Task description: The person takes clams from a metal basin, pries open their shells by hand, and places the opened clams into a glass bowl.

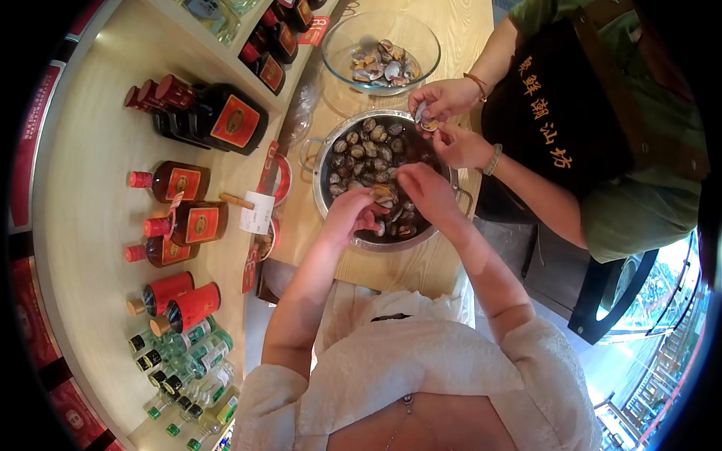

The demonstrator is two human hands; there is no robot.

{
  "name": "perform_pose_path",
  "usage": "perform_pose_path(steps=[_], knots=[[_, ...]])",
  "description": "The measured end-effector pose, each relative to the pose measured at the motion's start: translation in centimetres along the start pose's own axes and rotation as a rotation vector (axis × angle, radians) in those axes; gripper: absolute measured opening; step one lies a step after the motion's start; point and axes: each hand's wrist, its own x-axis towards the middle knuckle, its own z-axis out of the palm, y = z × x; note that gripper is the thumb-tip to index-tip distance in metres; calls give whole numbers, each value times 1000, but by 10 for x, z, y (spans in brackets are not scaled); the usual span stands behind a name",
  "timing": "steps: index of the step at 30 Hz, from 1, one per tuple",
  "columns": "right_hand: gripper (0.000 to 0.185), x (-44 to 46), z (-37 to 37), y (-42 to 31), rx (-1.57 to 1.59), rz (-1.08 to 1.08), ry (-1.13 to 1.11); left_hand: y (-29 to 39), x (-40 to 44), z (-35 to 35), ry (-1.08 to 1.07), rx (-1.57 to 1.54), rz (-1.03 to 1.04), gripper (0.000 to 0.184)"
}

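Note:
My left hand (352, 213) grips an opened clam (384, 196) between thumb and fingers, its orange-brown flesh showing. Close by on the right, my right hand (427, 189) has its fingertips pinched together; whatever they hold is hidden. Both hands are over a round metal basin (322, 174) with two handles. Dark water and many closed brown clams (362, 154) fill it. Behind the basin stands a clear glass bowl (328, 57) with opened clams (391, 69) inside.
A co-worker in a black apron (526, 128) holds another opened clam (426, 120) above the basin's far right rim. Left of the wooden table (466, 37), shelves carry dark bottles (218, 116) with red caps and several clear bottles (197, 353). A white tag (257, 213) hangs there.

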Motion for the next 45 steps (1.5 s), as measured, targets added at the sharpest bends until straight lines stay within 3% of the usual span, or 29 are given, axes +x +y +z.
perform_pose_path(steps=[3, 7, 12, 20, 22, 29, 40, 42, 45], knots=[[15, -3, -9, -22, 186, 134, -202, -1, 0, -1, 22, 6, 0, 27], [16, -8, 2, -11, 132, 105, -208, 0, 1, 0, 18, 46, 2, 29], [14, -7, 3, -13, -59, -125, -44, 4, -5, 9, 8, 13, 26, 23], [12, -1, -4, -18, 4, -183, 23, 6, -6, 14, -33, -44, 102, 21], [12, 0, -4, -18, 17, -183, 40, 3, -5, 14, -3, -71, 128, 29], [15, 2, 1, -10, 124, -94, 52, -1, -1, 14, 9, -56, 169, 31], [19, 3, 15, -3, 348, 96, 33, -10, 6, 13, 133, 119, 417, 37], [19, 4, 16, -4, 462, 151, 30, -8, 4, 15, 135, 98, 405, 37], [20, 5, 9, -9, 385, 125, -4, -3, 2, 16, 131, 26, 343, 36]])
